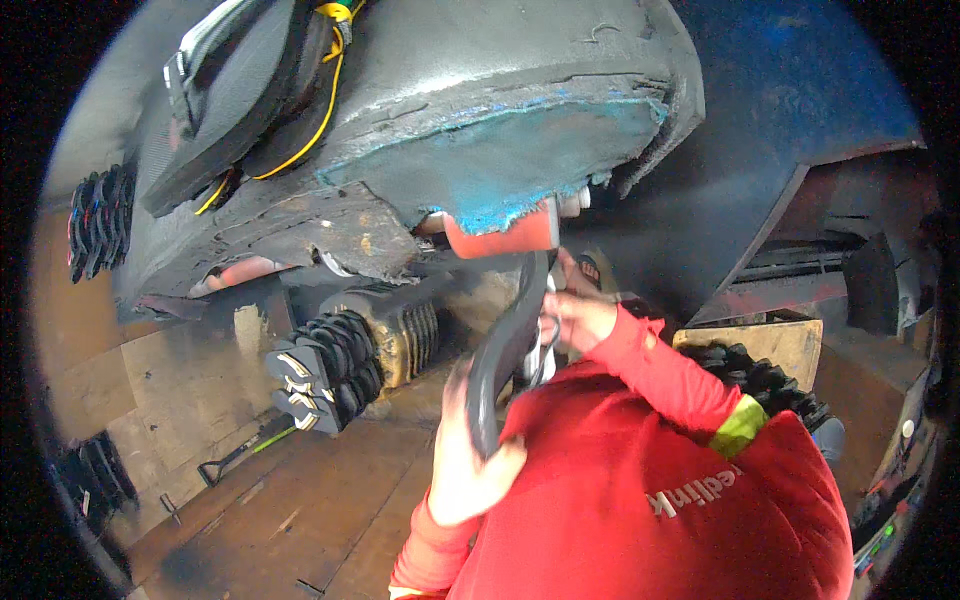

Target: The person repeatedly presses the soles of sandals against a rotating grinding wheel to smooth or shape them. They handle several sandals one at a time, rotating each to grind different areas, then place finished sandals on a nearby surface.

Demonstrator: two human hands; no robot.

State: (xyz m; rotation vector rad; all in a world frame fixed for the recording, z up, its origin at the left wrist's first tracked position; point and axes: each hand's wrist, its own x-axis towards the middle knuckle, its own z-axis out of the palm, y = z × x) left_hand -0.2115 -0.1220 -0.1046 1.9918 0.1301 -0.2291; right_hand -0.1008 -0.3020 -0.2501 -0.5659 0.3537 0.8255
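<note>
A dark grey flip-flop (505, 350) stands on its edge between my two hands, its strap turned toward my body. My left hand (475, 460) is closed round its lower end, thumb on one side and fingers on the other. Near its upper end, my right hand (582, 312) grips it beside the strap. That upper end sits right at an orange-red curved part (505, 235) of the machine. I cannot tell whether the two touch. A torn blue cloth (520, 150) hangs over the machine just above.
On the dusty machine housing (500, 40) at upper left lie black flip-flops (230, 100), some yellow-trimmed. Stacks of dark flip-flops (325, 370) stand below on the left, and more dark footwear (750, 380) is at right by a wooden board (780, 345). A long-handled tool (245, 450) lies at lower left.
</note>
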